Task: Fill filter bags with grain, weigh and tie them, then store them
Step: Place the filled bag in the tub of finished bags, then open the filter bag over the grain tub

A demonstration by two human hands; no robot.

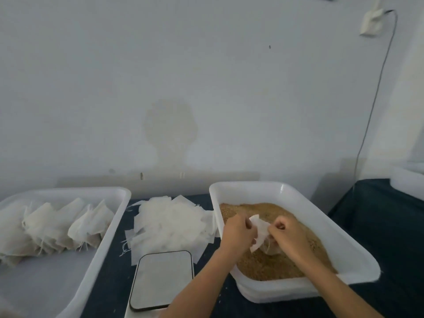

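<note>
Filter bag (260, 229) held above grain (270, 260) inside right-hand white tub (286, 191); left hand (237, 232) fingers curled on bag's left edge, right hand (288, 237) fingers pinched on its right edge. Bag's lower part hidden behind right hand, possibly part-filled. Scale (161, 280) set on dark counter (110, 271) just left of tub, loose pile of empty bags (172, 226) behind it. Filled tied bags (57, 226) heaped in left tub (103, 249). Cable (376, 95) hung down wall
</note>
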